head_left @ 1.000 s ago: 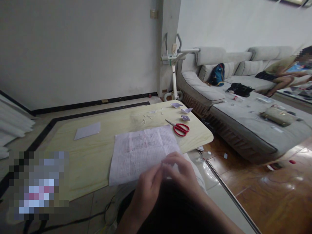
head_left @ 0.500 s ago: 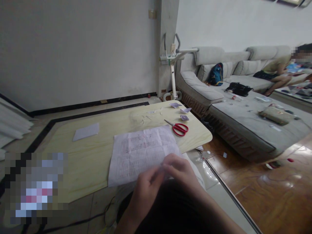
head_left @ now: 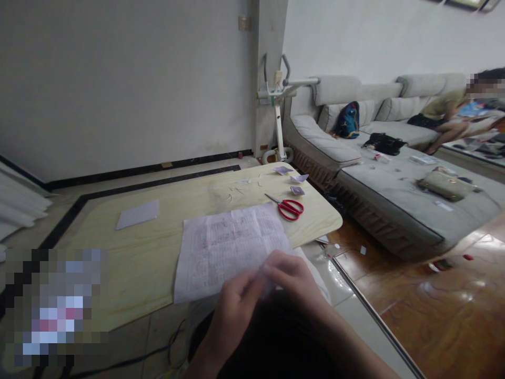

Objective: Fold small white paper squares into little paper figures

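Note:
My left hand (head_left: 236, 308) and my right hand (head_left: 294, 279) meet low in the view, just past the near edge of a pale wooden table (head_left: 158, 247). Both have their fingers curled and pinched together on something small that I cannot make out. Right beyond my fingertips a large creased sheet of written-on paper (head_left: 229, 247) lies flat on the table. Red-handled scissors (head_left: 290, 208) rest further off to the right, beside several small purple folded paper pieces (head_left: 296, 184).
A blank white sheet (head_left: 137, 214) lies on the table's left part. A grey sofa (head_left: 394, 195) with bags stands at the right, and a person sits at its far end (head_left: 453, 113). An exercise machine (head_left: 278, 105) stands by the wall. Cables run across the floor under the table.
My hands have stayed together in the same pinch, with only slight finger motion. The view has drifted a little; nothing on the table has moved.

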`<act>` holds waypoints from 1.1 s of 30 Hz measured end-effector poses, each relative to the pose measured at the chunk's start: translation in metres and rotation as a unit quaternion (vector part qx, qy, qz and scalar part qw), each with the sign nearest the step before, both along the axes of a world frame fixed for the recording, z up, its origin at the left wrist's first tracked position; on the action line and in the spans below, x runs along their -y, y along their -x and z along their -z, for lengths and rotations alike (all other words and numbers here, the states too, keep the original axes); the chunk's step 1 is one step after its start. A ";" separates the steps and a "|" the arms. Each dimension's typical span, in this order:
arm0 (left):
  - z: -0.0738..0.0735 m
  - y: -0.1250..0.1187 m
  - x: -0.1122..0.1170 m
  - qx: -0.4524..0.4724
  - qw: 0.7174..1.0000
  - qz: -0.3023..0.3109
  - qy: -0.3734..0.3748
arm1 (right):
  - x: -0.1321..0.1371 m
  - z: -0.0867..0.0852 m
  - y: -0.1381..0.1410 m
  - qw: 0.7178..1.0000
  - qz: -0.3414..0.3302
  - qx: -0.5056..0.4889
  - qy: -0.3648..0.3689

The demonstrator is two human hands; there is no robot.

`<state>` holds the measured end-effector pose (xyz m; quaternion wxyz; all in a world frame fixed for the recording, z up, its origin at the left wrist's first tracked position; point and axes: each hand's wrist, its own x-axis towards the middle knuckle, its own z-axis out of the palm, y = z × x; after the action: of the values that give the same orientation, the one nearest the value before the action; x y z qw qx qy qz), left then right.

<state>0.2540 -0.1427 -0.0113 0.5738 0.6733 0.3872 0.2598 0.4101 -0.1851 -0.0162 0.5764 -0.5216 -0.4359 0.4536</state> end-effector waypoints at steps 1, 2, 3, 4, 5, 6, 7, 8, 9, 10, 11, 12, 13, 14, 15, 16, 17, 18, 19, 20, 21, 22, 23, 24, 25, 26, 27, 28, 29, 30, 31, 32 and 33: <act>-0.001 -0.001 0.000 -0.005 1.000 -0.002 0.013 | 0.000 0.000 0.001 1.000 0.004 0.000 0.001; -0.002 -0.001 0.000 -0.012 1.000 -0.005 0.026 | 0.000 0.000 0.001 1.000 0.008 0.000 0.001; -0.003 -0.002 0.000 -0.020 0.999 -0.008 0.038 | 0.000 0.000 0.002 1.000 0.010 -0.002 0.000; -0.003 -0.002 0.000 -0.028 0.998 -0.011 0.046 | 0.000 -0.001 0.003 1.000 0.011 -0.006 -0.001; -0.004 -0.002 0.000 -0.036 0.998 -0.013 0.051 | 0.000 -0.001 0.003 1.000 0.009 -0.010 0.000; -0.004 -0.002 0.000 -0.043 0.998 -0.015 0.050 | 0.000 -0.003 0.004 1.000 0.006 -0.015 0.001; -0.004 -0.002 0.000 -0.047 0.998 -0.015 0.045 | 0.000 -0.004 0.005 1.000 0.001 -0.020 0.003; -0.004 -0.002 0.000 -0.049 0.998 -0.014 0.038 | 0.000 -0.005 0.005 1.000 -0.002 -0.025 0.006; -0.004 -0.002 0.000 -0.051 0.998 -0.012 0.029 | 0.000 -0.007 0.006 0.999 -0.005 -0.030 0.009; -0.004 -0.001 0.000 -0.052 0.998 -0.009 0.020 | 0.000 -0.008 0.006 0.999 -0.008 -0.035 0.012; -0.003 -0.001 -0.001 -0.052 0.999 -0.006 0.012 | -0.001 -0.009 0.006 0.999 -0.012 -0.037 0.016; -0.003 -0.001 -0.001 -0.052 0.999 -0.005 0.004 | -0.001 -0.010 0.005 0.999 -0.017 -0.038 0.020; -0.004 0.000 -0.001 -0.054 0.999 -0.004 -0.002 | -0.001 -0.010 0.005 0.999 -0.022 -0.039 0.026; -0.004 0.000 -0.001 -0.057 0.998 -0.003 -0.007 | -0.001 -0.010 0.004 0.998 -0.027 -0.038 0.033; -0.004 0.000 -0.001 -0.058 0.998 -0.002 -0.010 | -0.002 -0.010 0.003 0.998 -0.031 -0.036 0.040; -0.004 0.000 -0.001 -0.059 0.998 0.000 -0.009 | -0.002 -0.009 0.002 0.998 -0.031 -0.030 0.044; -0.004 0.001 -0.001 -0.059 0.998 0.002 -0.007 | -0.002 -0.008 0.002 0.998 -0.027 -0.021 0.046; -0.004 0.001 -0.001 -0.060 0.998 0.004 -0.005 | -0.002 -0.007 0.001 0.999 -0.022 -0.011 0.045; -0.004 0.001 0.000 -0.062 0.998 0.006 -0.003 | -0.002 -0.006 0.001 0.999 -0.016 -0.003 0.043; -0.003 0.001 0.000 -0.065 0.998 0.005 -0.003 | -0.002 -0.005 0.001 0.999 -0.011 0.002 0.041; -0.003 0.001 0.000 -0.068 0.998 0.004 -0.006 | -0.002 -0.005 0.001 0.999 -0.010 0.000 0.040; -0.002 0.001 0.000 -0.070 0.997 0.002 -0.010 | -0.002 -0.004 0.001 0.999 -0.010 -0.005 0.042; -0.002 0.000 0.000 -0.070 0.997 0.000 -0.014 | -0.002 -0.003 0.001 0.999 -0.011 -0.012 0.043; -0.001 0.000 0.000 -0.069 0.997 0.000 -0.016 | -0.002 -0.003 0.002 0.999 -0.011 -0.017 0.043; -0.001 0.000 0.000 -0.067 0.998 0.000 -0.015 | -0.001 -0.003 0.002 0.999 -0.009 -0.019 0.042; -0.001 0.000 0.000 -0.064 0.998 0.002 -0.013 | -0.001 -0.003 0.002 0.999 -0.008 -0.020 0.041; -0.001 0.000 0.000 -0.062 0.998 0.004 -0.011 | -0.001 -0.002 0.003 0.999 -0.005 -0.021 0.038; 0.000 0.000 0.000 -0.060 0.998 0.005 -0.011 | -0.001 -0.002 0.003 0.999 -0.002 -0.021 0.033; 0.000 0.000 0.000 -0.054 0.998 0.003 -0.016 | -0.001 -0.002 0.004 1.000 0.005 -0.016 0.026; 0.001 0.000 0.000 -0.048 0.999 0.003 -0.025 | -0.001 -0.001 0.004 1.000 0.016 -0.009 0.018; 0.001 0.000 0.000 -0.044 0.998 0.005 -0.035 | 0.000 0.000 0.005 1.000 0.030 0.000 0.007; 0.002 0.000 0.000 -0.043 0.998 0.009 -0.044 | 0.000 0.001 0.005 0.999 0.045 0.009 -0.002; 0.003 0.001 0.000 -0.044 0.998 0.015 -0.053 | 0.000 0.002 0.006 0.998 0.059 0.015 -0.008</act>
<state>0.2535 -0.1422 -0.0141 0.5236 0.7190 0.3882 0.2411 0.4046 -0.1854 -0.0179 0.6000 -0.5483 -0.4163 0.4074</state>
